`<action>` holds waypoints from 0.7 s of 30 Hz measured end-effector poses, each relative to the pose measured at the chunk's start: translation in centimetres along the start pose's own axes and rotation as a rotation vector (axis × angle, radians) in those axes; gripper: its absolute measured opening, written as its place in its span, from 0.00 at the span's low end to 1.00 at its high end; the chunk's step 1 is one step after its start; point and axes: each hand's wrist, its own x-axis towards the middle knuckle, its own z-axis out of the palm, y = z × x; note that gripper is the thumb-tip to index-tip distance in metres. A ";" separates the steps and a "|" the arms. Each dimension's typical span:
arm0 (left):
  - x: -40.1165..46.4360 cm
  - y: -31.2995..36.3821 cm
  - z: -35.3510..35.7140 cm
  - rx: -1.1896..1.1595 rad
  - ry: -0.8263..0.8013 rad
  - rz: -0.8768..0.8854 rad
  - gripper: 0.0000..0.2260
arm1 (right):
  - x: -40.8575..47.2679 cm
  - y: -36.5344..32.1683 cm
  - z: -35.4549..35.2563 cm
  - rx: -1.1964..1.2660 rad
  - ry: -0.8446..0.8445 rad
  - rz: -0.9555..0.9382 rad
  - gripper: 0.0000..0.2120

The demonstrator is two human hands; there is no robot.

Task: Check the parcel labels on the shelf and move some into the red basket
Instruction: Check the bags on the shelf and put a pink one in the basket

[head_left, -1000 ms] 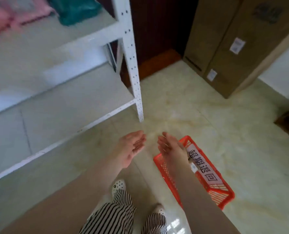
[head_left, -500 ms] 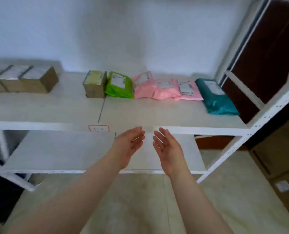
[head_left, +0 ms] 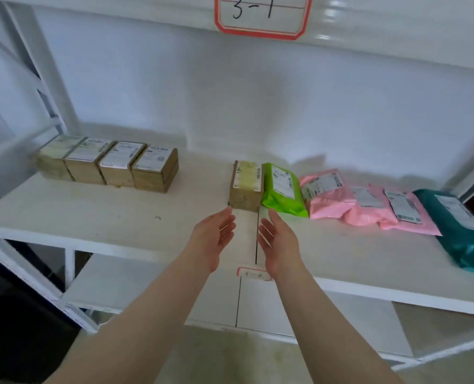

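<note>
A white shelf (head_left: 97,217) carries labelled parcels. Several brown boxes (head_left: 111,164) stand in a row at the left. A single brown box (head_left: 245,187) sits near the middle, with a green bag (head_left: 284,191), pink bags (head_left: 366,206) and a teal bag (head_left: 465,234) lined up to its right. My left hand (head_left: 213,239) and my right hand (head_left: 278,241) hover just in front of the single brown box, palms facing each other, fingers straight, holding nothing. The red basket is out of view.
A tag reading 3-1 (head_left: 262,15) hangs on the upper shelf edge, and a smaller red-framed tag (head_left: 253,274) sits on the front edge below my hands. A lower shelf (head_left: 147,286) lies underneath. White uprights (head_left: 44,79) frame the left side.
My view has swung up from the floor and red basket to the parcel shelf. Both empty hands have reached forward toward the single brown box.
</note>
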 end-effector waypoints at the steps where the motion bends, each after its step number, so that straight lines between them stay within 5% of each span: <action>1: 0.9 0.3 -0.1 0.008 0.014 -0.004 0.14 | 0.9 -0.2 0.7 -0.025 0.021 -0.022 0.12; 9: 8.0 3.3 2.2 0.132 0.076 -0.010 0.18 | 9.6 -1.4 4.7 -0.170 0.149 -0.170 0.27; 17: 13.2 5.3 3.6 0.236 0.106 -0.025 0.26 | 14.1 -1.4 6.9 -0.316 0.269 -0.278 0.23; 21: 14.1 5.2 4.1 0.274 0.075 -0.035 0.19 | 14.4 -0.9 7.0 -0.364 0.301 -0.294 0.20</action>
